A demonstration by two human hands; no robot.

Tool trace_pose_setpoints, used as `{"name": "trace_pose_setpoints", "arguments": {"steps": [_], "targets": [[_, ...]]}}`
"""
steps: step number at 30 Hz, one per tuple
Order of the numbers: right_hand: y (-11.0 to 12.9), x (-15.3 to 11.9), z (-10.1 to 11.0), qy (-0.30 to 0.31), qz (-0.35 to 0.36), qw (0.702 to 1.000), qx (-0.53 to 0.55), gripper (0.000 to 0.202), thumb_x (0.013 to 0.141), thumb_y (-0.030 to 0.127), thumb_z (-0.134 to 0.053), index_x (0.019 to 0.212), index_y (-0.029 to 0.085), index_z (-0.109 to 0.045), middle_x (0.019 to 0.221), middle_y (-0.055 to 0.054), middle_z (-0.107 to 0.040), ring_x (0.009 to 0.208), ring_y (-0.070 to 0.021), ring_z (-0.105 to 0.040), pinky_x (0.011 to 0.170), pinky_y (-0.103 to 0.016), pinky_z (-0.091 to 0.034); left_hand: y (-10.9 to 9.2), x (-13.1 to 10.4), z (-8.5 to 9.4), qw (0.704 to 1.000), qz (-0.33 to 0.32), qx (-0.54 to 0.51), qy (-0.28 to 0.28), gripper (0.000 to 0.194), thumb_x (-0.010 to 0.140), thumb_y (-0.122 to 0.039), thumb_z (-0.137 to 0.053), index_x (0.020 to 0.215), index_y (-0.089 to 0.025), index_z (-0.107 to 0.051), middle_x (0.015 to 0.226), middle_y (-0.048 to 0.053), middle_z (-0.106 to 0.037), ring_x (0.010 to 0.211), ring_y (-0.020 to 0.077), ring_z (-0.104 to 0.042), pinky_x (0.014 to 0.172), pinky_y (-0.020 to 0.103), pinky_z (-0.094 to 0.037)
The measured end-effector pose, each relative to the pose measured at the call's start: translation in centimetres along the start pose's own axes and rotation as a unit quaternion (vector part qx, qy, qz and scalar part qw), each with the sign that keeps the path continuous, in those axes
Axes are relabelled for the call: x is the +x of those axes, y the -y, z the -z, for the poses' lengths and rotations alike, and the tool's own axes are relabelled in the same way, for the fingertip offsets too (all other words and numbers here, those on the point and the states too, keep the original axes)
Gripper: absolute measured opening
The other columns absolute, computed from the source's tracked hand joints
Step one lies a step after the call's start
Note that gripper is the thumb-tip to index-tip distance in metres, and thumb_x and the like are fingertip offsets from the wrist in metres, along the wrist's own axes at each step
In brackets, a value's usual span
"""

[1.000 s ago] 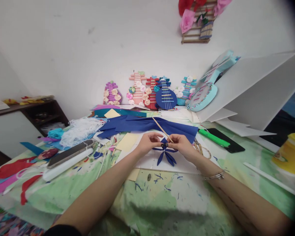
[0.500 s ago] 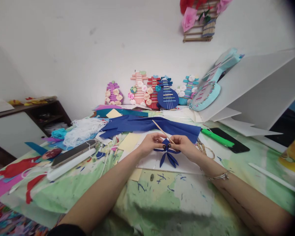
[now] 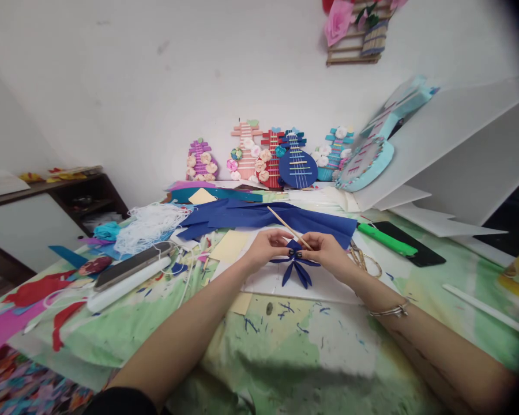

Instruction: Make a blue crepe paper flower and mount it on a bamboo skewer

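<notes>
My left hand (image 3: 266,248) and my right hand (image 3: 324,252) meet over a white sheet (image 3: 255,282), thumbs close together. Between them is a dark blue paper flower (image 3: 303,276) with narrow petals spreading out below and to the sides. My left fingers pinch its left side. The right thumb and fingers grip its right side, and a thin wooden stick (image 3: 281,219) slants up and left out of the same hand. Some fingertips are hidden behind the flower. Gold-handled scissors (image 3: 363,262) lie just right of my right hand.
Blue paper (image 3: 225,216) stretches behind my hands. On the left are a phone (image 3: 132,268), white yarn (image 3: 149,226) and red scraps (image 3: 64,323). A green-handled tool (image 3: 387,239) lies on a black slab (image 3: 428,253) at right. Paper lutes (image 3: 298,170) lean against the wall.
The view has shifted slightly. Both hands keep hold of the flower, and the stick stays in my right hand at nearly the same slant.
</notes>
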State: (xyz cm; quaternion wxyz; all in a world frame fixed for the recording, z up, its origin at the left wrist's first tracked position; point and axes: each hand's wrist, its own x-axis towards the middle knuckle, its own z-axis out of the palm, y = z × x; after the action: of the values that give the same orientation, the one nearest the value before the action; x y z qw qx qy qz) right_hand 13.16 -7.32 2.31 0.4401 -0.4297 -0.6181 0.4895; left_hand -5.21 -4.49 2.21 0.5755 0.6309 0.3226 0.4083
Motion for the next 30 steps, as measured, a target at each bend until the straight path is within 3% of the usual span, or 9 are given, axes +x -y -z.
{"name": "trace_pose_setpoints", "arguments": {"steps": [11, 19, 23, 27, 30], "targets": [[-0.19, 0.08, 0.10, -0.022, -0.001, 1.000, 0.019, 0.032, 0.054, 0.029, -0.077, 0.077, 0.015, -0.061, 0.061, 0.003, -0.059, 0.055, -0.0101, -0.053, 0.055, -0.024, -0.040, 0.60, 0.24, 0.27, 0.999, 0.019, -0.045, 0.014, 0.050, 0.053, -0.007, -0.079, 0.100, -0.011, -0.062, 0.084, 0.006, -0.065, 0.070, 0.0135, -0.064, 0.071, 0.031, -0.050], [-0.41, 0.35, 0.27, -0.052, 0.027, 0.997, -0.041, 0.034, 0.053, 0.030, -0.078, 0.078, 0.014, -0.061, 0.061, 0.003, -0.058, 0.056, -0.0112, -0.052, 0.056, -0.026, -0.041, 0.06, 0.07, 0.29, 1.000, 0.007, -0.009, -0.008, 0.044, 0.055, -0.003, -0.074, 0.096, -0.010, -0.063, 0.076, 0.003, -0.063, 0.063, 0.0107, -0.061, 0.064, 0.027, -0.050], [-0.71, 0.32, 0.20, -0.055, 0.037, 0.996, -0.065, 0.030, 0.056, 0.030, -0.076, 0.077, 0.014, -0.061, 0.061, 0.003, -0.056, 0.056, -0.0104, -0.051, 0.054, -0.024, -0.039, 0.13, 0.02, 0.16, 1.000, -0.007, -0.001, -0.011, 0.040, 0.054, -0.007, -0.077, 0.093, -0.010, -0.065, 0.073, 0.002, -0.063, 0.064, 0.0102, -0.059, 0.063, 0.024, -0.048], [-0.59, 0.11, -0.01, -0.018, 0.039, 0.998, -0.054, 0.030, 0.060, 0.032, -0.075, 0.078, 0.014, -0.061, 0.065, 0.001, -0.060, 0.059, -0.0117, -0.054, 0.057, -0.025, -0.042, 0.20, -0.06, -0.14, 1.000, -0.019, 0.004, 0.002, 0.031, 0.059, -0.019, -0.078, 0.087, -0.009, -0.069, 0.079, 0.007, -0.068, 0.070, 0.0136, -0.062, 0.069, 0.028, -0.049], [-0.27, 0.05, 0.28, -0.018, 0.076, 0.992, -0.095, 0.027, 0.069, 0.038, -0.069, 0.080, 0.014, -0.064, 0.071, -0.002, -0.064, 0.062, -0.0132, -0.056, 0.059, -0.025, -0.043, 0.30, -0.02, -0.18, 1.000, -0.020, -0.006, -0.008, 0.028, 0.059, -0.023, -0.079, 0.082, -0.009, -0.071, 0.081, 0.009, -0.070, 0.073, 0.0161, -0.063, 0.074, 0.031, -0.049]]}}
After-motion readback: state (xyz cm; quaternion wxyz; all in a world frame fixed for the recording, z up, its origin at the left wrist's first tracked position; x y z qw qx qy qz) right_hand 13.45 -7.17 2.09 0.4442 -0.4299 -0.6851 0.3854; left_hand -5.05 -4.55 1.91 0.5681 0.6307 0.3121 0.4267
